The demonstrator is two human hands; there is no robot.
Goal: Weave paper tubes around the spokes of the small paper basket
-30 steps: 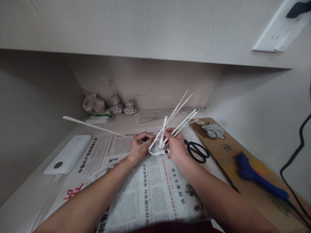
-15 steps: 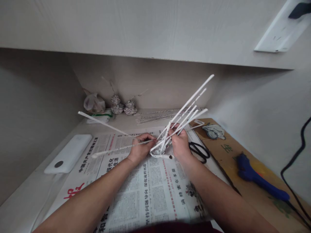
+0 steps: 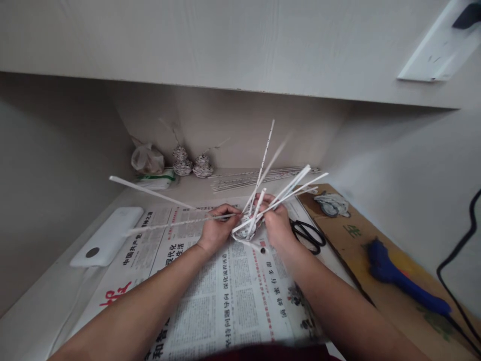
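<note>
Between my hands is a small woven piece (image 3: 246, 229) made of rolled newspaper, with several white paper tubes (image 3: 289, 188) fanning out of it. My left hand (image 3: 221, 225) is closed at its left side, fingers pinching a paper tube (image 3: 180, 222) that points left. Another white tube (image 3: 150, 192) sticks out to the upper left beyond that hand. My right hand (image 3: 276, 216) is wrapped round the right side of the piece and the bases of the tubes; some of its fingers are hidden behind them. One tube's open round end faces me at the bottom.
Newspaper (image 3: 210, 291) covers the tabletop. Black-handled scissors (image 3: 308, 235) lie by my right wrist. Cardboard (image 3: 345, 250) at right bears a blue glue gun (image 3: 402, 278) and crumpled paper (image 3: 332, 204). A white power bank (image 3: 108, 235) is left; woven gourds (image 3: 182, 163) and paper sticks (image 3: 255, 179) stand behind.
The long tubes that leaned right have swung upright and leftward, one blurred by motion. The tube at my left hand has shifted left a little. Both hands stay on the woven piece.
</note>
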